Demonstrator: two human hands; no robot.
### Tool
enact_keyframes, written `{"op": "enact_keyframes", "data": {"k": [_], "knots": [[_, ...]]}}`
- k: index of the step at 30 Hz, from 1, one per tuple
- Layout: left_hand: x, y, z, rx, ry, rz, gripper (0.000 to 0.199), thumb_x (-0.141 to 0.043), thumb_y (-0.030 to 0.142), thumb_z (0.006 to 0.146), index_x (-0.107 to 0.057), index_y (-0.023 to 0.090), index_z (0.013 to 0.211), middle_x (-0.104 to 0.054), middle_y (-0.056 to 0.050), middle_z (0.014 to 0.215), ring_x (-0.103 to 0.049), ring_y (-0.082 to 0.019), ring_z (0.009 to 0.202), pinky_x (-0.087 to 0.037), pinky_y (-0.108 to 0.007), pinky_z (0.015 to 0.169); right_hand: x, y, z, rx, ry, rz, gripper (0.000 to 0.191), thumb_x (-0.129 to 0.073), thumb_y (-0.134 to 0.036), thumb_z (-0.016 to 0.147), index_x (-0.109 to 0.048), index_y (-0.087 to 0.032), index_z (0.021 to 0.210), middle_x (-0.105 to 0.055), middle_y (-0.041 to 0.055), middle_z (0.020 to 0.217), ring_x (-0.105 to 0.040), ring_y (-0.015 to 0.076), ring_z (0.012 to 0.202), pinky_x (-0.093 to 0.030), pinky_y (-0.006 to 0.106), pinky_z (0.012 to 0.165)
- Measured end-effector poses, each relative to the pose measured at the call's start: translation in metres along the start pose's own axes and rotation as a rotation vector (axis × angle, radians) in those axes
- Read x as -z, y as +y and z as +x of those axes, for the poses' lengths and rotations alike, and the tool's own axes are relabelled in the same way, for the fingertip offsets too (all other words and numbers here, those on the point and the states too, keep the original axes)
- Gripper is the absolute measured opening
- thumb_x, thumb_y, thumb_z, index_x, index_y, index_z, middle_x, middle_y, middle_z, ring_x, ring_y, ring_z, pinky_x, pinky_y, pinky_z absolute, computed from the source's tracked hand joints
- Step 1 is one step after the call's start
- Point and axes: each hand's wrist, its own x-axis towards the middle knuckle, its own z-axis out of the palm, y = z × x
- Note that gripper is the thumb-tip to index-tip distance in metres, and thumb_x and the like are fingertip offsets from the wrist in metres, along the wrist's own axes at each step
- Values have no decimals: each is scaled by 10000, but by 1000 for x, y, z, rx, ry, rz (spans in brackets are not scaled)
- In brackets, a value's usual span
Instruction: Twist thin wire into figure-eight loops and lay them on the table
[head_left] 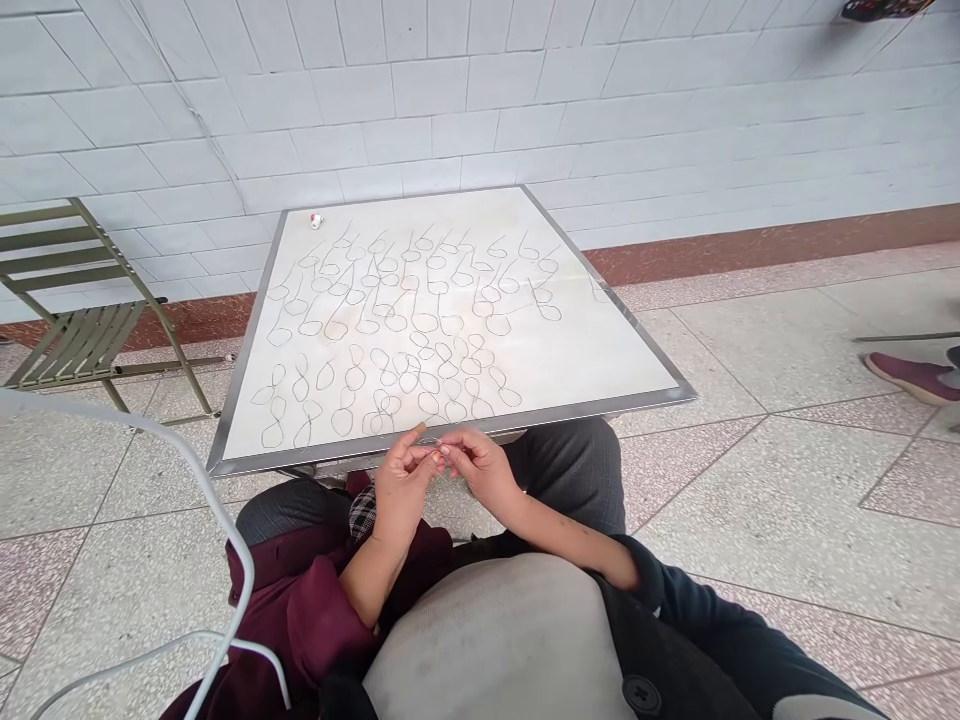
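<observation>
Both hands meet just in front of the near edge of a white table. My left hand has thumb and fingertips pinched together, with a tan covering on one fingertip. Against it, my right hand is also closed in a pinch. A thin wire shows between the fingertips; its full shape is too small to make out. Beyond the hands, several thin wire loops lie in rows on the tabletop. Farther back are more wire pieces, each with a loop and a straight tail.
A small red and white item sits at the table's far left corner. On the left stands a slatted folding chair, with a white curved tube nearer me. A tiled wall rises behind the table. Another person's shoe appears at right.
</observation>
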Motion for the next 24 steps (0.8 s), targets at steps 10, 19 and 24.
{"op": "enact_keyframes", "data": {"k": [10, 19, 24], "knots": [[-2, 4, -2, 6, 38, -4, 448, -726, 250, 731, -598, 154, 1149, -679, -8, 748, -611, -136, 669, -500, -269, 659, 0, -3, 3, -125, -40, 67, 249, -561, -453, 874, -612, -219, 943, -608, 21, 836, -585, 149, 668, -503, 300, 632], [0, -3, 2, -55, 171, -182, 406, -743, 241, 710, -628, 172, 1093, -630, 17, 731, -578, -112, 666, -500, -270, 675, 5, 2, -5, -82, -164, -6, 247, -490, -449, 924, -570, -218, 885, -544, -7, 739, -516, 137, 668, -447, 278, 652], [0, -2, 1, 20, 204, -304, 404, -776, 212, 659, -655, 169, 1041, -636, 19, 723, -600, -111, 697, -499, -274, 713, 4, 6, -8, -136, -245, 67, 222, -536, -425, 902, -594, -220, 965, -610, 4, 812, -556, 135, 713, -470, 284, 690]]}}
